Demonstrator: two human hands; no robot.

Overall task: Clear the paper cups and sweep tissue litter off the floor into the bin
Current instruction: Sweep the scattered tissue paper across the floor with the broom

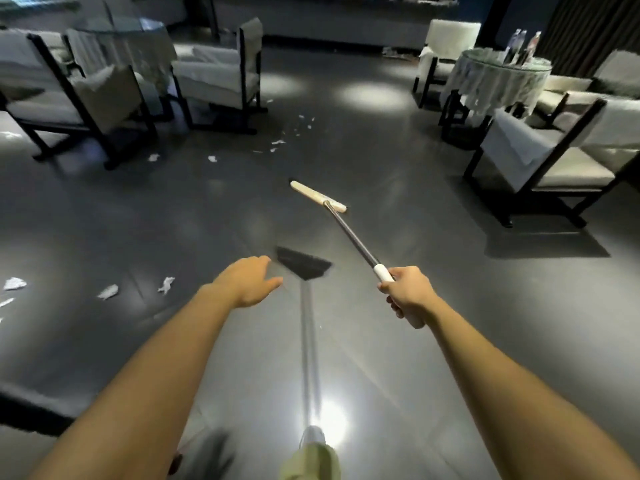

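No words, numbers or signs can be read anywhere. Labels are seen on the bottles (521, 43) that stand on the round table (491, 81) at the far right, but they are too small and blurred to be read.

Floor (519, 289): dark grey, glossy, is reflecting overhead light in bright patches. Armchairs (221, 74): pale cushions and dark frames, are standing around two round glass-topped counters (121, 29), each draped in pale cloth. The right counter is carrying what look like bottles (523, 46). Dark slatted wall (588, 26) is rising behind.
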